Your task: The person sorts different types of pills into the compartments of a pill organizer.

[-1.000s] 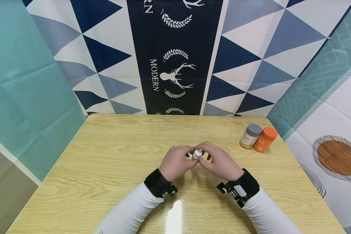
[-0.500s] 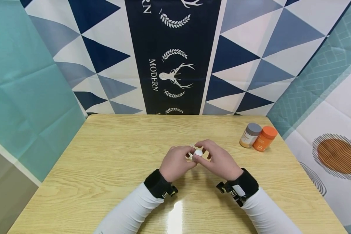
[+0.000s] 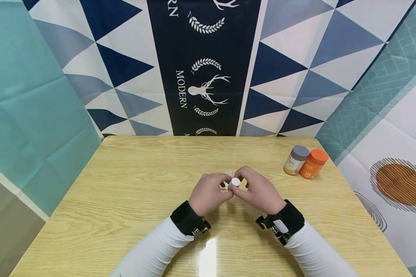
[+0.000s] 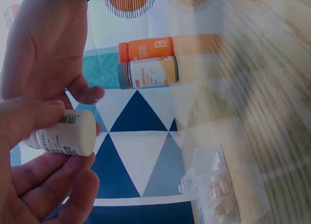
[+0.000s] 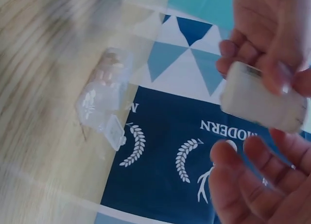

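Note:
My left hand (image 3: 209, 193) holds a small white pill bottle (image 4: 73, 136) between thumb and fingers, above the middle of the table. My right hand (image 3: 260, 191) pinches the bottle's white cap (image 3: 235, 182) between thumb and forefinger in the head view. Printed text and a barcode show on the bottle in the left wrist view, where its base faces right. On the table just beyond and below the hands lies a clear plastic pill box (image 5: 104, 90), with a lid standing open and several pale pills (image 4: 221, 187) inside. The hands hide most of it in the head view.
At the back right of the wooden table (image 3: 142, 169) stand a grey-capped supplement jar (image 3: 296, 160) and an orange jar (image 3: 313, 164), side by side. A patterned cloth (image 3: 208, 77) hangs behind the table's far edge.
My right thumb and forefinger have shifted round the cap; the forefinger stood off it half a second ago and is back against it. My left hand keeps its hold on the bottle.

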A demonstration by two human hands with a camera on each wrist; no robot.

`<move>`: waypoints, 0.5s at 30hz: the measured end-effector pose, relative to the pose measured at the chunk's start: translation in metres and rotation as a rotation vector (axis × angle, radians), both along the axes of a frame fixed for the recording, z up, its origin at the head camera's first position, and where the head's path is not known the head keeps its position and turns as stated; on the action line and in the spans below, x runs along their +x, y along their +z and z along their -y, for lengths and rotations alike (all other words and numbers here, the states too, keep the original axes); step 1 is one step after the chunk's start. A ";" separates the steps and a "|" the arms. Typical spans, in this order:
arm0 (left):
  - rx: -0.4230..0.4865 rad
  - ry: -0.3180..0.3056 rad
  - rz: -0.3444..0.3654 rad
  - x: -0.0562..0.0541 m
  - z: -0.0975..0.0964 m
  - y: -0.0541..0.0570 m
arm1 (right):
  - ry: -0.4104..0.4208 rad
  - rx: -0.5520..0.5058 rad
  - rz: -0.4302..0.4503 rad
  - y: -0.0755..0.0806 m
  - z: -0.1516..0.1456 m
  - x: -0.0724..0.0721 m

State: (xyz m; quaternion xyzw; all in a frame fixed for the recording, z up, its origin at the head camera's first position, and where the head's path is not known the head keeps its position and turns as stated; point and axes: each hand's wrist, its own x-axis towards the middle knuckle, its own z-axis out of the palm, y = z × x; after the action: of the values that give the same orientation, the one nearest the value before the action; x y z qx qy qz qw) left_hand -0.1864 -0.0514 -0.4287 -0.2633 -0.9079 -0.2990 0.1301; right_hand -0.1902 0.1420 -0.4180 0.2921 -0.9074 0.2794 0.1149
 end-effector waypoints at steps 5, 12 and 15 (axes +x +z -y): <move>-0.005 -0.001 -0.003 0.001 0.000 -0.001 | -0.019 0.018 0.032 -0.002 0.001 -0.001; 0.021 -0.006 -0.021 0.000 0.002 0.000 | 0.112 0.006 0.010 0.001 -0.006 -0.002; 0.041 -0.024 -0.017 -0.001 0.003 -0.001 | 0.138 0.001 0.006 0.002 -0.008 -0.002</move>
State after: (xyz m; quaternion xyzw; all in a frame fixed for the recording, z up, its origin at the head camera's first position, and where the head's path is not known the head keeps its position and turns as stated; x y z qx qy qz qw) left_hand -0.1879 -0.0541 -0.4292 -0.2742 -0.8972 -0.3169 0.1396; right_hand -0.1918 0.1497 -0.4157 0.3532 -0.8855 0.2872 0.0928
